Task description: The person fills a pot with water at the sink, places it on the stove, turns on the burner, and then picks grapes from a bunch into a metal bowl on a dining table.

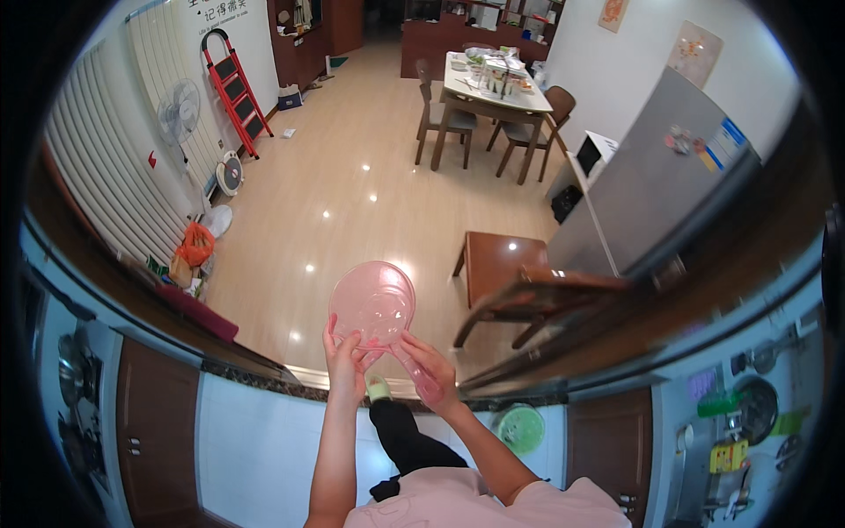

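Note:
A translucent pink plastic pitcher or bowl with a long handle (373, 303) is held up in front of me, at the middle of the head view; its exact kind cannot be told. My left hand (344, 353) grips its near left rim, with the fingers spread along the edge. On the near right side, my right hand (428, 373) is closed around the pink handle. Part of the handle is hidden by my right fingers. Below it show my dark trouser leg and a light green slipper (378, 388) at the doorway threshold (317, 379).
Beyond the threshold, a brown wooden chair (505, 261) stands to the right, beside a grey refrigerator (653, 171). Farther off is a dining table (462, 82) with dishes. An orange bag (196, 244) lies by the radiator. Behind my right arm sits a green basin (520, 429).

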`<control>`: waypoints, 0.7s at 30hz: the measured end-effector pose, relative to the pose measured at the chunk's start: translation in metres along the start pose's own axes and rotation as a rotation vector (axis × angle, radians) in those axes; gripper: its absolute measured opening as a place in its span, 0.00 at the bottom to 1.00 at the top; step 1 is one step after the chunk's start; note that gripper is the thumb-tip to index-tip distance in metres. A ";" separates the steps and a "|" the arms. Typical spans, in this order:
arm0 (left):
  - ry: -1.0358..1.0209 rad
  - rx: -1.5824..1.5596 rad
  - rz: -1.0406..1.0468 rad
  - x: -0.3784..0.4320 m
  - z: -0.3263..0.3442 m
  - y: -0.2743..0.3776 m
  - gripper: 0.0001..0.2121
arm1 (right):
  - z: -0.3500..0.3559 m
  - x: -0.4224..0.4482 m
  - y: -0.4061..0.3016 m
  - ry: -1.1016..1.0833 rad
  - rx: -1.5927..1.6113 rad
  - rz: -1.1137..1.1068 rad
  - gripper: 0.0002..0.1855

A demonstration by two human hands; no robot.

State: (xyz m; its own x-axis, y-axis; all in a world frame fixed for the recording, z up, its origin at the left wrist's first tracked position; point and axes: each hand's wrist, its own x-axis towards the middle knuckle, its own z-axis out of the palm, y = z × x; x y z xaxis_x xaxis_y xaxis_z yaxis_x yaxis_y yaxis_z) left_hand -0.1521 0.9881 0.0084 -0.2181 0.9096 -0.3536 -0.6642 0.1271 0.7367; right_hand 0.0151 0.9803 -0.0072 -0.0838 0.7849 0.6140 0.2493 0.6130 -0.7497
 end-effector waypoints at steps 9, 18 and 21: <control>0.011 0.222 0.075 0.263 0.063 0.131 0.28 | 0.081 0.243 0.171 -0.039 0.709 0.754 0.19; 0.003 0.367 0.122 0.473 0.144 0.166 0.30 | 0.125 0.422 0.261 -0.240 0.786 1.098 0.30; -0.050 0.360 0.100 0.554 0.181 0.169 0.31 | 0.126 0.492 0.301 -0.140 0.678 1.136 0.30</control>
State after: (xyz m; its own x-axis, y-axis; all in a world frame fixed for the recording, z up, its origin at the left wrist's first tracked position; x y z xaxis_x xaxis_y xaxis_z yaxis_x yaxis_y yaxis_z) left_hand -0.2554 1.5849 0.0416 -0.2281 0.9417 -0.2475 -0.3451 0.1595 0.9249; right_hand -0.0728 1.5621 0.0376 -0.2588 0.8647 -0.4304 -0.2771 -0.4933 -0.8245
